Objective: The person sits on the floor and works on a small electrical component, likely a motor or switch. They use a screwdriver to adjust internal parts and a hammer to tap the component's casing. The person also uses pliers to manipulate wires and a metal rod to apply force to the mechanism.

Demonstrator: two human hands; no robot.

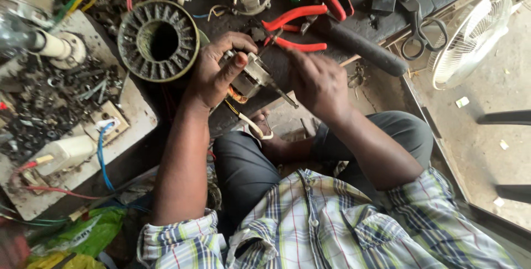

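- A dark workbench runs across the top of the view, crowded with tools and parts, and the person sits before it with knees drawn up.
- A white fan guard stands at the far right, off the bench.
- A round stator core with a ring of slots lies on the bench just left of the left hand.
- Red-handled pliers lie on the bench just above both hands; black scissors lie farther right.
- The left hand is wrapped around a small motor, thumb over its front, holding it above the lap.
- The right hand is closed on a thin screwdriver, whose shaft slants up against the motor's right side.
- The motor sits between the two hands, touching both the left palm and the tool.
- A white and yellow wire hangs below the motor.
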